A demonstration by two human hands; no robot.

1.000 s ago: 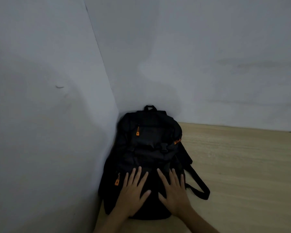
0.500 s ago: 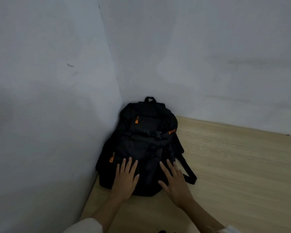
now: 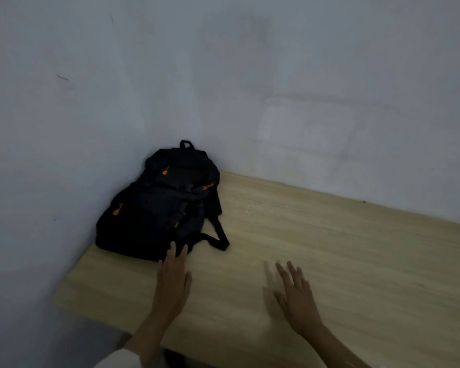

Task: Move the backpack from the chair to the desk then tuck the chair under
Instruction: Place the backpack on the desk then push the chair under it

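A black backpack (image 3: 160, 208) with orange zipper pulls lies flat on the light wooden desk (image 3: 316, 248), pushed into the corner where two walls meet. One strap trails out to its right. My left hand (image 3: 173, 282) is open, its fingertips just at the backpack's near edge. My right hand (image 3: 295, 296) hovers open above bare desk, well to the right of the backpack and apart from it. The chair is out of view.
Grey-white walls (image 3: 276, 88) close off the desk at the left and back. The desk's near-left edge (image 3: 96, 317) runs diagonally in front of me. A dark shape (image 3: 175, 357) shows below the edge, between my arms.
Both hands have come off the backpack and drawn back toward me. The right hand has swung out to the right. The view has pulled back and shows more of the desk.
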